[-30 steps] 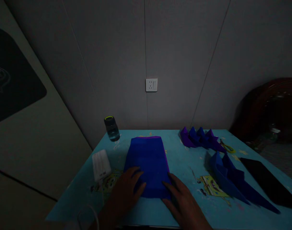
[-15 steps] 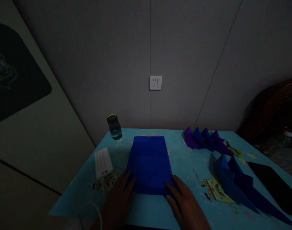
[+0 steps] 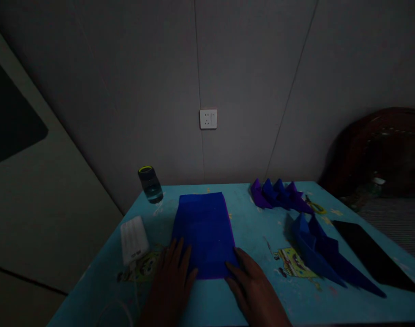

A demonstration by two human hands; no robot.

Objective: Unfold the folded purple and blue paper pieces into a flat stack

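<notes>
Table (image 3: 255, 299): a light blue top with cartoon prints, pushed against a grey wall in a dim room.
Blue paper (image 3: 204, 231): a folded rectangle lying flat in the middle of the table, its near edge toward the person.
Black slab (image 3: 374, 254): flat on the table, far right of the blue paper.
Folded paper shapes (image 3: 316, 250): dark blue points lying right of the blue paper; a purple and blue row (image 3: 279, 195) stands behind them, nearer the wall.
Left hand (image 3: 171, 281): flat and open, fingers spread, resting on the near left corner of the blue paper, gripping nothing.
Right hand (image 3: 255, 286): flat and open at the paper's near right corner, fingertips touching its edge.
White power bank (image 3: 133, 234): left of the blue paper.
Bottle (image 3: 149, 184): green-rimmed, behind the power bank, by the wall.
Wall socket (image 3: 208, 119): above the paper.
</notes>
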